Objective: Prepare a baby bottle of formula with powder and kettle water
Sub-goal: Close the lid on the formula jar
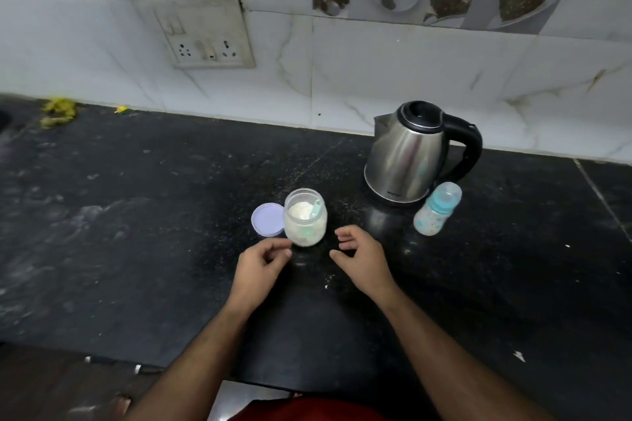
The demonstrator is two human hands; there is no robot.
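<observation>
Beside the open powder jar (305, 218), both hands' grips hang loosely curled, empty; scoop (315, 209) half-buried.

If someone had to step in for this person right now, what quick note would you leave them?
Hands: left hand and right hand hold nothing, fingers loosely curled, just in front of the powder jar.
Things: the jar is open, its lid lying beside it on the left, with a teal scoop in the powder. The kettle stands at back right with its lid shut. The baby bottle stands in front of the kettle, cap on.
Done: jar opened.
Left: uncap the bottle, add kettle water and powder, close it and probably shake.
</observation>
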